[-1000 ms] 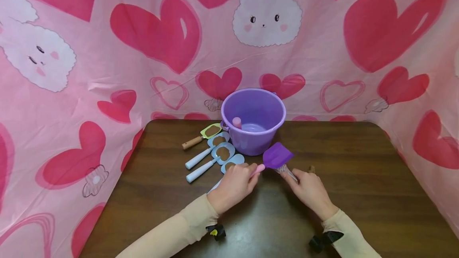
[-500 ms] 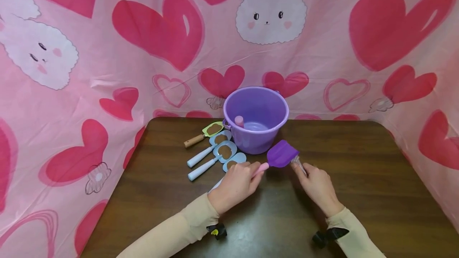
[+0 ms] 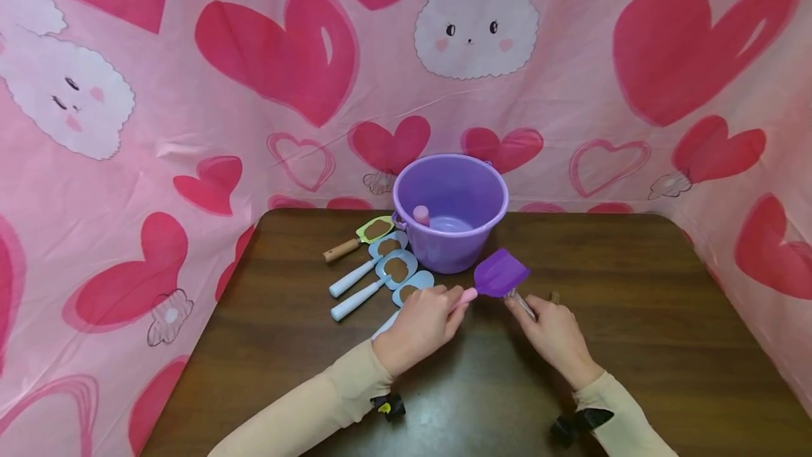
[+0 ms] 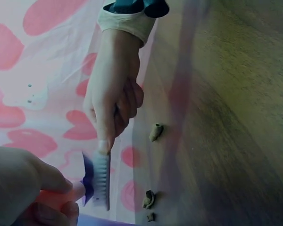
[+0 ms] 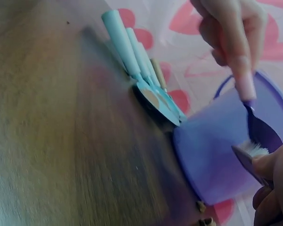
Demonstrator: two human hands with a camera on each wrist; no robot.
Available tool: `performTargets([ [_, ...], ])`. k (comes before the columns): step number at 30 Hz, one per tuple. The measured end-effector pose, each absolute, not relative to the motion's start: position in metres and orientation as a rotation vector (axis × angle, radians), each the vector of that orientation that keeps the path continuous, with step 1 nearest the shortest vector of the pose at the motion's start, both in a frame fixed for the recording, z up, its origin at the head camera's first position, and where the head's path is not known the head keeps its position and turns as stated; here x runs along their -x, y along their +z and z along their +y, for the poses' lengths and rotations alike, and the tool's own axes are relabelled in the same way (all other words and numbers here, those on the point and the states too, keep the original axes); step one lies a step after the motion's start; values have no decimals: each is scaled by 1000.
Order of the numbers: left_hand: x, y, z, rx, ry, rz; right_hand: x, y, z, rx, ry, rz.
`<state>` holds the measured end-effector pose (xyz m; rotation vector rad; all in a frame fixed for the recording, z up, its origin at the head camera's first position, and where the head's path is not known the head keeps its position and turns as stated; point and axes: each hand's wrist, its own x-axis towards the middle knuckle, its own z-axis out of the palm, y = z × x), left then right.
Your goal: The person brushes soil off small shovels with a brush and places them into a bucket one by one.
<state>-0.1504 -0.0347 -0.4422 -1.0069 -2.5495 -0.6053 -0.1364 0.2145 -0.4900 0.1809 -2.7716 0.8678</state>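
My left hand point(image 3: 421, 330) grips the pink handle of a small toy shovel point(image 3: 501, 273), its purple blade held in front of the bucket. Pinched in my right hand point(image 3: 558, 340) is a brush point(image 3: 521, 304), its head at the near edge of the blade. In the right wrist view white bristles point(image 5: 254, 149) meet the shovel blade point(image 5: 264, 132). Thumb and index finger lie along the brush point(image 4: 102, 181) in the left wrist view. Small brown crumpled bits point(image 4: 155, 132) lie on the table below the hands.
A purple bucket point(image 3: 450, 249) stands at the back middle, a pink handle point(image 3: 421, 215) sticking up inside. Left of it lie several blue toy shovels point(image 3: 358, 302) and a green one point(image 3: 376, 229) with a wooden handle, brown patches on their blades. Patterned pink cloth surrounds the table point(image 3: 634, 316).
The brush head has swept right along the blade to its right edge, then come back a little left and down. The shovel has shifted slightly right and stays in my left hand.
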Motion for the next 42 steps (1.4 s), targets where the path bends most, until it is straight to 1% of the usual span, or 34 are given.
performTargets([
  [4, 149, -444, -37, 1027, -581, -2592, 138, -489, 225, -94, 900, -2796],
  [10, 148, -444, -39, 1034, -633, -2590, 138, -490, 232, -52, 916, -2794],
  [21, 148, -442, -27, 1027, -669, -2548, 134, -493, 211, -190, 931, -2811],
  [34, 151, -444, -35, 1037, -625, -2596, 140, -483, 227, -46, 907, -2819],
  [39, 155, -444, -37, 1023, -690, -2601, 142, -486, 222, -46, 935, -2827],
  [42, 156, -444, -37, 989, -704, -2606, 141, -489, 214, -97, 943, -2838],
])
